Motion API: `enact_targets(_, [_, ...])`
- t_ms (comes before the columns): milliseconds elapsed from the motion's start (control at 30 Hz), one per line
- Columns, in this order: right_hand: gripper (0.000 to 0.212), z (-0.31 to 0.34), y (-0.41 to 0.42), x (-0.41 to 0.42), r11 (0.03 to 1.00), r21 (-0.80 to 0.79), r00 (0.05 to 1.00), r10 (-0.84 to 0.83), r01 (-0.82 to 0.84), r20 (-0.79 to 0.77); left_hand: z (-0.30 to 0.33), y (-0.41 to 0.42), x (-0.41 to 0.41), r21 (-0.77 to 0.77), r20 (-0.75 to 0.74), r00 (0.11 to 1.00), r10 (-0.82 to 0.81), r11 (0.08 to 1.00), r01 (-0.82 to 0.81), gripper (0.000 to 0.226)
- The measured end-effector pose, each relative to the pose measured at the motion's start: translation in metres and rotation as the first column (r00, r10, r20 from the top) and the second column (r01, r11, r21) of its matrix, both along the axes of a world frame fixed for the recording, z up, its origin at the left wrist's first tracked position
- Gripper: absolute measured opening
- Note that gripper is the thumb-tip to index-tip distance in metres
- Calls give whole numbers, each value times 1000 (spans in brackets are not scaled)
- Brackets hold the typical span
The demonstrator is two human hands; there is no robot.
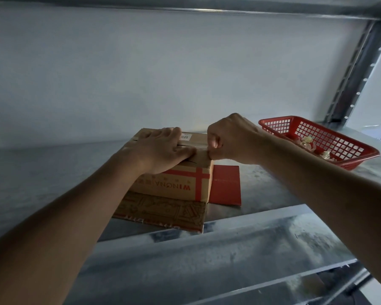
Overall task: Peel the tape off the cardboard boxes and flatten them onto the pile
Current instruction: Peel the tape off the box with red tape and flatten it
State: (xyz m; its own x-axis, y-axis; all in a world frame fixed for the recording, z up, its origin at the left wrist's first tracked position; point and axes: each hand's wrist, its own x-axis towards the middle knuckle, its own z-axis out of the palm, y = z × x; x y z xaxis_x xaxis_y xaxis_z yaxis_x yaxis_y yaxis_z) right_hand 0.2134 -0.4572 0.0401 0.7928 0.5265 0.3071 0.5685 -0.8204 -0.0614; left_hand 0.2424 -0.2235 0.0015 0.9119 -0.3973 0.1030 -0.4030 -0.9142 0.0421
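- Cardboard box (180, 181), printed in red, is sitting on a flattened patterned carton (163, 213) on the metal shelf (42, 170).
- Its top is being pressed by the left hand (163, 148), fingers flat.
- Tape at the top right edge is being pinched by the right hand (231, 139), fingers curled.
- Red basket (317, 139) is lying at far right.

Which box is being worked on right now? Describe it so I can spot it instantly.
On the metal shelf, left of the red basket, a closed cardboard box sits on flattened cardboard. Both hands are on top: the left hand presses flat, the right hand pinches at its edge. Unlike the flat pieces, it stands unflattened, with red cross-shaped stripes.
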Motion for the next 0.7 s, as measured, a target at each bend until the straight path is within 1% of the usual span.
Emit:
enact_targets(133, [15, -12, -3, 7, 986, 144, 996, -85, 83, 4, 1, -1, 1, 3, -5, 1000, 6, 1000, -6, 56])
enact_targets(200, [11, -13, -2, 8, 975, 196, 995, -102, 104, -19, 1, -2, 0, 0, -13, 1000, 8, 1000, -8, 58])
enact_targets(333, [6, -3, -5, 3, 978, 191, 995, -64, 79, -80, 0, -4, 0, 34, -5, 1000, 14, 999, -13, 66])
enact_targets(400, [7, -1, -7, -1, 978, 200, 994, -37, 57, -103, 1, -4, -1, 36, -2, 1000, 17, 999, -17, 75])
enact_targets(467, [11, 0, -9, -5, 974, 222, 992, -23, 51, -125, 1, -4, 0, 37, 4, 1000, 21, 999, -21, 79])
enact_targets(567, [9, 3, -9, -9, 977, 208, 991, -29, 56, -131, 2, -5, 0, 33, 1, 1000, 29, 999, -29, 66])
enact_targets(633, [10, 4, -8, -11, 976, 201, 991, -64, 87, -121, 2, -5, -1, 24, -4, 1000, 29, 999, -28, 62])
enact_targets(700, [10, 1, -6, -16, 964, 226, 988, -120, 139, -96, 3, -5, -1, 11, 0, 1000, 28, 1000, -28, 58])
